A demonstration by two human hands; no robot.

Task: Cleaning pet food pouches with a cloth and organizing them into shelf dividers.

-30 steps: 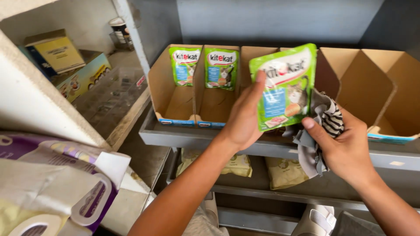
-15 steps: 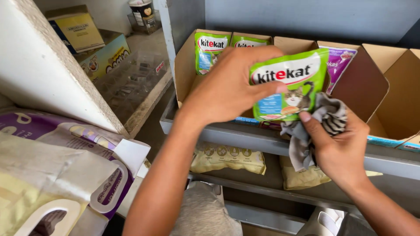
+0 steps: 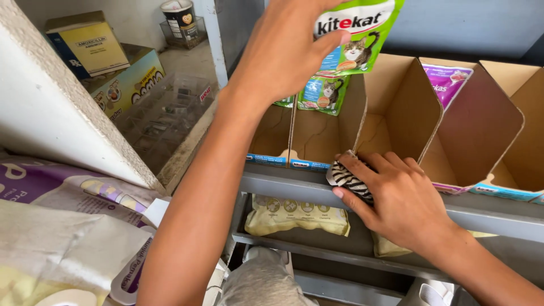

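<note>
The left hand (image 3: 289,48) is raised high at the top of the view, its fingers closed around a green pet-food pouch (image 3: 357,34) with a cat pictured on it, held up above the open cardboard display boxes (image 3: 396,107). The right hand (image 3: 396,198) lies palm down on the front edge of the grey metal shelf (image 3: 294,184), fingers curled over a black-and-white striped cloth (image 3: 348,180) that it presses against the shelf lip, just in front of the boxes.

More green pouches (image 3: 323,93) stand upright at the back of the left-hand boxes, below the lifted one. A purple pouch (image 3: 447,79) stands in the box further to the right. On the lower shelf, under the right hand, lies a pale yellowish bag (image 3: 294,215).

To the left, a yellow-and-blue carton (image 3: 90,48) sits on a colourful box, and a clear plastic compartment tray (image 3: 164,113) rests beside them. A white slab (image 3: 51,113) and purple-printed plastic packs (image 3: 62,187) fill the lower left.
</note>
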